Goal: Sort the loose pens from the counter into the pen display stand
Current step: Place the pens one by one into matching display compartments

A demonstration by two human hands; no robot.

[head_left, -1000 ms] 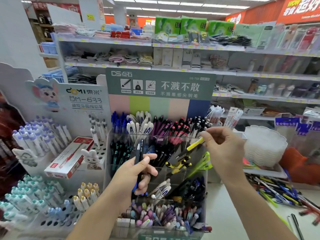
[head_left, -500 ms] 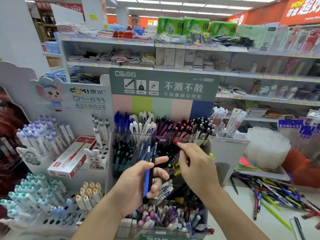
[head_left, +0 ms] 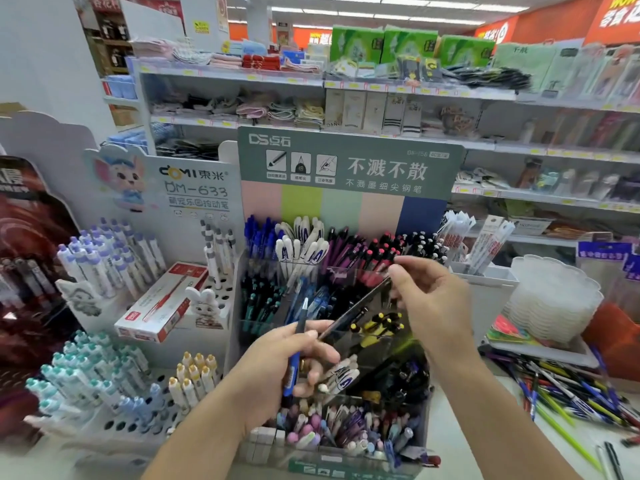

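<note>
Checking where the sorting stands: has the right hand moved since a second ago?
Yes. The right hand has moved left from the display stand's right edge, across its front, and now pinches the black pen held out by the left hand.

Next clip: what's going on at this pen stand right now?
A person is sorting pens into the tiered pen display stand. The left hand grips a blue pen in front of the stand. The right hand pinches the upper end of a dark pen that slants down to the left hand's fingers. A pile of loose pens lies on the counter to the right, not yet sorted.
</note>
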